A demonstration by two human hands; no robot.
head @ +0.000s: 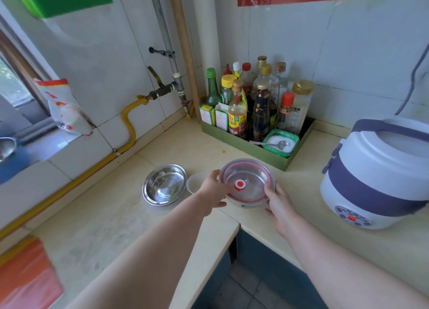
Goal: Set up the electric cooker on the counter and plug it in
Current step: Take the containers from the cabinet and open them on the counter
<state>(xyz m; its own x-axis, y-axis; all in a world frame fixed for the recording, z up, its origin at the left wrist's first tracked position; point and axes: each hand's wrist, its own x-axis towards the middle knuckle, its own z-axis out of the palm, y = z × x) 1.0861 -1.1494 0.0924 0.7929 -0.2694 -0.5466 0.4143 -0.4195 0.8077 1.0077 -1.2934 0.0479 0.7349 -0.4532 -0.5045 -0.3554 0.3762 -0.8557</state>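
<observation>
Fingers of the left hand (212,189) curl over the near-left rim of a steel bowl with a clear, red-sealed lid (247,182), while the right hand (279,205) clasps the near-right rim, thumb on the lid's edge, so that both hands are closed around the lidded bowl at the inner corner of a pale kitchen counter (120,229). A red-and-white valve sits at the lid's centre. Just left of the bowl, partly hidden behind the left hand, stands a small white cup (193,183), and beyond that an open steel bowl (164,184) rests on the counter. The electric cooker (376,174), white with purple bands and handle, stands on the counter to the right, well apart from the hands, its lid shut and a red display lit on its front panel. A green tray (234,136) of sauce bottles and a tub of white granules with a spoon fills the tiled corner behind.
</observation>
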